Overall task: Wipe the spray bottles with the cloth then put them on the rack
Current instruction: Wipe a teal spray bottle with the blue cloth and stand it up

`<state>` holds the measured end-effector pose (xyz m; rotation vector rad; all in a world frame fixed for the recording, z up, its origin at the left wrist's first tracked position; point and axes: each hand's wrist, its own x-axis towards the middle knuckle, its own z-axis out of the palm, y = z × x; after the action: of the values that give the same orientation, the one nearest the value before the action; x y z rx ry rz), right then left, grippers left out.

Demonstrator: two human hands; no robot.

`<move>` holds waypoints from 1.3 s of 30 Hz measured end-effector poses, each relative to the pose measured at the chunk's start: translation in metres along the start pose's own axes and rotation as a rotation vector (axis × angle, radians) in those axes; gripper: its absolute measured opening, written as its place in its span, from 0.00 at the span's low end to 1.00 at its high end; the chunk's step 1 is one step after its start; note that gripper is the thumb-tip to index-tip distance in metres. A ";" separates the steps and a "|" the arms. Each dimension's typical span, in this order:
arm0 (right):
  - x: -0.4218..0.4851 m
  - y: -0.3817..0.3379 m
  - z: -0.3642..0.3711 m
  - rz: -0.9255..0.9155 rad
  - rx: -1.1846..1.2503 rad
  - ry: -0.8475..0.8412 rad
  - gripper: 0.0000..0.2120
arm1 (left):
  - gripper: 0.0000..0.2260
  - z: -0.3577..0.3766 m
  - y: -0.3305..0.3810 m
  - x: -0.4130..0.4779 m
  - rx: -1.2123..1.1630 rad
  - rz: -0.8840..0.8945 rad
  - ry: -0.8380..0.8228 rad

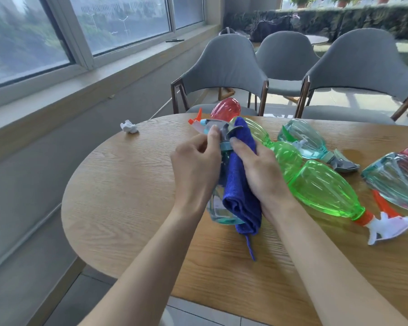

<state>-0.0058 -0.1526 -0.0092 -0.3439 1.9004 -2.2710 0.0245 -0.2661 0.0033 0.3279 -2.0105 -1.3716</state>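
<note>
A clear teal spray bottle (218, 208) stands upright over the wooden table (132, 184), gripped near its neck and sprayer head by my left hand (196, 165). My right hand (259, 170) presses a folded blue cloth (239, 184) against the bottle's side, fingers curled round the cloth. Other spray bottles lie on the table: a green one (325, 189) with an orange-and-white sprayer at the right, another green one (285, 154) behind it, a teal one (309, 140), a red one (225, 109) at the far edge, and a teal one (396, 180) at the right border. No rack is in view.
A crumpled white tissue (128, 127) lies at the table's far left edge. Three grey chairs (224, 74) stand behind the table. A window sill (57, 95) runs along the left wall.
</note>
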 end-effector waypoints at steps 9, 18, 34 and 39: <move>-0.003 0.004 0.006 -0.135 -0.049 0.002 0.06 | 0.20 -0.002 0.004 -0.014 -0.207 -0.119 -0.194; 0.001 0.016 0.000 0.100 -0.002 -0.007 0.06 | 0.17 -0.017 -0.018 0.005 -0.183 -0.260 -0.158; -0.014 0.005 0.004 -0.267 -0.220 0.016 0.05 | 0.06 -0.006 -0.010 0.004 -0.250 -0.095 -0.128; -0.020 0.011 0.003 -0.315 -0.316 -0.127 0.15 | 0.08 -0.009 -0.012 0.012 -0.412 -0.248 -0.035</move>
<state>0.0143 -0.1522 -0.0205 -0.8638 2.2710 -2.0494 0.0196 -0.2848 -0.0008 0.3740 -1.6991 -1.9127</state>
